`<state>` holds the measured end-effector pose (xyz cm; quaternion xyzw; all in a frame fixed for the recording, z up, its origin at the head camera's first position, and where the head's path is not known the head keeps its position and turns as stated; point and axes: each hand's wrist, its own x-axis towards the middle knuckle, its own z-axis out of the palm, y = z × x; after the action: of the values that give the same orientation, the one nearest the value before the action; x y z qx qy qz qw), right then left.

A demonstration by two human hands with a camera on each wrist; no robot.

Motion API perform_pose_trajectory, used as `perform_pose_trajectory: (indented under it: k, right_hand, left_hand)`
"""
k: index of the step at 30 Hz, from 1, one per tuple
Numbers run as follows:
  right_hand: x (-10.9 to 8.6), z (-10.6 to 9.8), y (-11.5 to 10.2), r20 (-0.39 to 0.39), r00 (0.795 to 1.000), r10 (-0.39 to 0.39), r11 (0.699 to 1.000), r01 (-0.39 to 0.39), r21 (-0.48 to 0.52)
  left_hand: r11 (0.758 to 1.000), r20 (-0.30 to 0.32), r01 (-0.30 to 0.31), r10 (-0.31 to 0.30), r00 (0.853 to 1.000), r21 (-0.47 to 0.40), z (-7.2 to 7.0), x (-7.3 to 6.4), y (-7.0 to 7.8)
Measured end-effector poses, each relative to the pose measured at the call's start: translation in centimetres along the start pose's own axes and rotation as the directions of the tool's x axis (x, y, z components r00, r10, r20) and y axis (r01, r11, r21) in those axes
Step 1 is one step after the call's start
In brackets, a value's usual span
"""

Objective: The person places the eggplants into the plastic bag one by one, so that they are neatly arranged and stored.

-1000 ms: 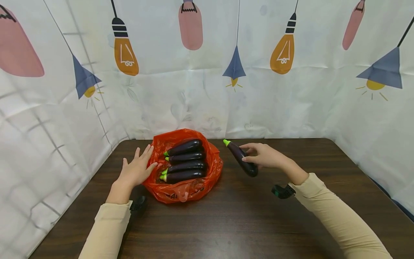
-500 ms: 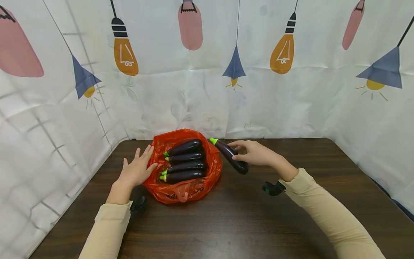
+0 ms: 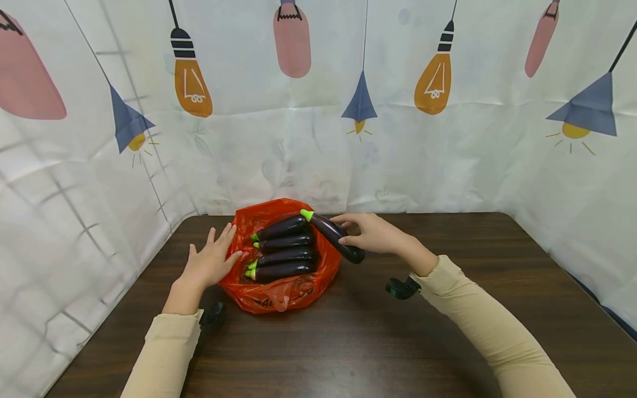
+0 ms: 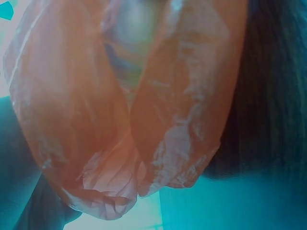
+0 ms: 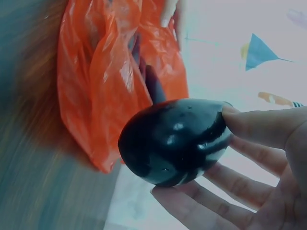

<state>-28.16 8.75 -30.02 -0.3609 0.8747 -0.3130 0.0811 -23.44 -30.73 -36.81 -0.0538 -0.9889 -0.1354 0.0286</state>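
My right hand grips a dark purple eggplant between thumb and fingers. Its bright green stem end points up and left over the right rim of an open red plastic bag. Seen from the right wrist, the rounded end of that eggplant faces the camera, with the fingers around its side. Several more eggplants lie side by side in the bag, green ends to the left. Against the bag's left rim rests my left hand, fingers spread. Red plastic fills most of the left wrist view.
Everything sits on a dark wooden table. A white cloth printed with lamps and bulbs hangs just behind the table and along its sides. Dark wrist-worn devices show below both hands.
The right hand has carried the eggplant leftward, from beside the bag to over its right rim. The left hand and the bag have stayed practically still.
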Motion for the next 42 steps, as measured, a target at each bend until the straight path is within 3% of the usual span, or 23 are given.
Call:
perform_pose_trajectory:
  k: [10, 19, 29, 37, 42]
  right_hand:
    - [1.5, 0.9, -1.5, 0.007, 1.000, -0.027, 0.997, 0.028, -0.066]
    - [2.7, 1.5, -2.9, -0.003, 0.997, -0.077, 0.977, 0.075, -0.202]
    - [4.0, 2.8, -4.4, -0.006, 0.999, -0.047, 0.968, 0.044, -0.248]
    - [5.0, 3.9, -5.4, -0.024, 0.994, -0.107, 0.925, 0.091, -0.369]
    - [5.6, 4.6, -5.3, -0.023, 0.992, -0.122, 0.924, 0.105, -0.369]
  left_hand:
    - [1.000, -0.004, -0.002, 0.002, 1.000, -0.004, -0.2, 0.1, 0.1]
    - [1.000, 0.003, 0.006, -0.006, 1.000, -0.004, -0.3, 0.1, 0.2]
    - [1.000, -0.001, 0.013, -0.013, 1.000, -0.005, -0.3, 0.0, 0.0]
    - [1.000, -0.002, 0.012, -0.012, 1.000, -0.009, -0.5, -0.1, -0.1]
    - [1.000, 0.002, 0.006, -0.006, 1.000, -0.013, -0.5, -0.1, 0.1]
